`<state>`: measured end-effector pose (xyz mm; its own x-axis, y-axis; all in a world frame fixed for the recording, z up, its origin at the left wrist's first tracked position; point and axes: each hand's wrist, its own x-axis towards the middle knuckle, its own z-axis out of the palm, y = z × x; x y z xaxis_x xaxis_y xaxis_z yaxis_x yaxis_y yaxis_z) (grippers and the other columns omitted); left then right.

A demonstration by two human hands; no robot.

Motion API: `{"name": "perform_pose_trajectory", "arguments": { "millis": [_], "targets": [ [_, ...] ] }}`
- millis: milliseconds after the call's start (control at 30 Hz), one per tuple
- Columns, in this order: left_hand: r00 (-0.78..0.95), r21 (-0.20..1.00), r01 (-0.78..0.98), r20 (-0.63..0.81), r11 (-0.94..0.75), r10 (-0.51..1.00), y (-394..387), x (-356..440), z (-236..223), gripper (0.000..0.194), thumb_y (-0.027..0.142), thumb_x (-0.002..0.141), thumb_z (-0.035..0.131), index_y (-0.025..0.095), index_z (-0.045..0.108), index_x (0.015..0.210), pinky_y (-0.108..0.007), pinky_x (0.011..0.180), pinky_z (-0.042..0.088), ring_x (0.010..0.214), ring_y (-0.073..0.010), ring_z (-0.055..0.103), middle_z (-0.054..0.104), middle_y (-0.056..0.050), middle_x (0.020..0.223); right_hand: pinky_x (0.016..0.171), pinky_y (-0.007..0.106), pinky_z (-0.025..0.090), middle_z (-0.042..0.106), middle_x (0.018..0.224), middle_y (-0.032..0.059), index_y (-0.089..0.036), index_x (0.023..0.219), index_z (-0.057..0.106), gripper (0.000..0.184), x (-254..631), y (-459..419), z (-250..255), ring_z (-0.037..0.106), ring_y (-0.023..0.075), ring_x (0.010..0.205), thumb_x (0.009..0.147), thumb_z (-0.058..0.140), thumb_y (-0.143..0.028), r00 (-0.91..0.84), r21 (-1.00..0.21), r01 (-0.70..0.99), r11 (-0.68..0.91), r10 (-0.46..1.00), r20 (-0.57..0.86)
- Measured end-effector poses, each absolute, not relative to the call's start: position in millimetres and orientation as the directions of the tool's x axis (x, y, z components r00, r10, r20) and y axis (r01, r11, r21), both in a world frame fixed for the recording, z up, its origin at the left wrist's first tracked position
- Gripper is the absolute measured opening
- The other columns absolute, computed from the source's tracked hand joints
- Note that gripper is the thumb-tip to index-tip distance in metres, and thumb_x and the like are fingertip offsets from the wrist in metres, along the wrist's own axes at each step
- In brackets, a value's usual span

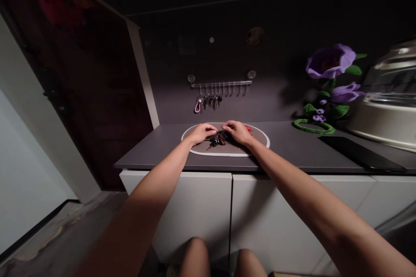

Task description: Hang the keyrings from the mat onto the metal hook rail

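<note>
A dark bunch of keys (215, 140) lies between my two hands on an oval brown mat (201, 150) with a white rim. Reaching in from the left, my left hand (202, 132) has its thumb and fingers pinched at the edge of the bunch. My right hand (238, 131) comes from the other side, its fingers closed at the same keys and partly covering them. Exactly which piece each hand pinches is too small to see. Something red (248, 129) shows behind my right hand on the mat.
Above the mat, a clear hook rail (224, 83) on the wall carries several keys and a pink loop (197, 105). To the right stand purple fabric flowers (331, 62), a black flat object (360, 152) and a cream appliance (386, 117). The counter's front edge (195, 168) tops white cabinet doors.
</note>
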<state>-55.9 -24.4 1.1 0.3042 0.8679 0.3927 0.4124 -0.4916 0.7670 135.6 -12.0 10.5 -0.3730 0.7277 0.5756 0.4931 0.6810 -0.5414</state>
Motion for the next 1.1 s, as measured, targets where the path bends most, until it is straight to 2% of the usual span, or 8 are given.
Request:
{"name": "perform_pose_trajectory", "arguments": {
  "millis": [100,300,633,933,1100],
  "targets": [
    [0.363,0.772,0.404,0.356,-0.49,0.861,-28,-61,2,0.027,0.03,0.072,0.059,0.012,0.066,0.09,-0.026,0.078,0.042,0.078,-0.014,0.058,0.067,-0.007,0.088,0.075,0.025,0.041,0.068,0.084,0.0055,-0.017,0.08,0.066,0.017,136,-13,10,0.06,0.0153,0.078,0.079,0.052,-0.027,-0.404,-0.495,0.533,0.686,0.721,0.563],
    [0.42,0.711,0.475,0.335,-0.519,0.844,-35,-61,6,0.023,0.023,0.073,0.056,0.014,0.067,0.091,-0.026,0.081,0.041,0.084,-0.0146,0.058,0.067,-0.006,0.092,0.072,0.023,0.041,0.068,0.081,0.0061,-0.016,0.078,0.067,0.018,135,-11,7,0.059,0.0147,0.074,0.079,0.05,-0.024,-0.453,-0.43,0.558,0.71,0.695,0.558],
    [0.414,0.665,0.528,0.341,-0.528,0.844,-33,-59,6,0.02,0.015,0.071,0.056,0.014,0.067,0.087,-0.027,0.083,0.041,0.084,-0.015,0.057,0.067,-0.006,0.09,0.072,0.023,0.04,0.068,0.082,0.0066,-0.017,0.076,0.068,0.018,133,-4,4,0.059,0.0151,0.074,0.079,0.051,-0.024,-0.464,-0.378,0.572,0.728,0.667,0.583],
    [0.276,0.808,0.456,0.27,-0.373,0.922,-23,-59,0,0.023,0.011,0.063,0.06,0.011,0.064,0.086,-0.025,0.07,0.043,0.067,-0.0107,0.055,0.064,-0.003,0.074,0.071,0.024,0.041,0.068,0.079,0.0057,-0.017,0.077,0.068,0.018,131,-11,7,0.059,0.0152,0.073,0.079,0.05,-0.023,-0.433,-0.42,0.586,0.692,0.706,0.56],
    [0.309,0.761,0.521,0.252,-0.385,0.917,-23,-58,1,0.016,0.016,0.064,0.058,0.011,0.065,0.077,-0.023,0.061,0.039,0.06,-0.0105,0.052,0.063,-0.001,0.065,0.071,0.023,0.041,0.069,0.079,0.005,-0.017,0.077,0.067,0.018,131,-10,7,0.059,0.0147,0.074,0.079,0.051,-0.023,-0.429,-0.43,0.59,0.683,0.716,0.55]
  ]
}}
